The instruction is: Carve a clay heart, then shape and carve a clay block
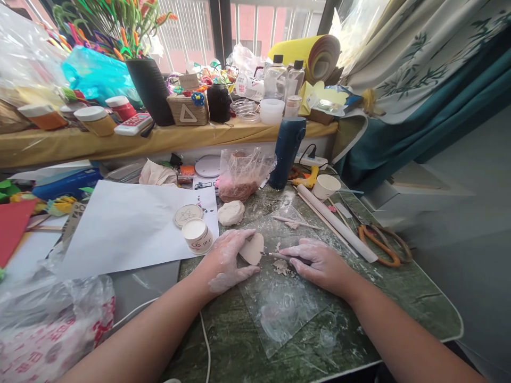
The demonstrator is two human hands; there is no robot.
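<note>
Hands (pixel 228 260) at clay (pixel 253 250), R (pixel 317 260) w/ tool (pixel 273 255)

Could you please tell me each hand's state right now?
Left hand: open, against a pale flat piece.
Right hand: closed, holding a thin tool.

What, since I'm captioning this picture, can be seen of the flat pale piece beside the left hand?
The flat pale piece is off-white and clay-like, with a rounded outline. It lies at the left edge of a clear sheet. The left hand curves around its left side, hiding some. The tip of a slim tool in the right hand appears to meet its right edge.
</note>
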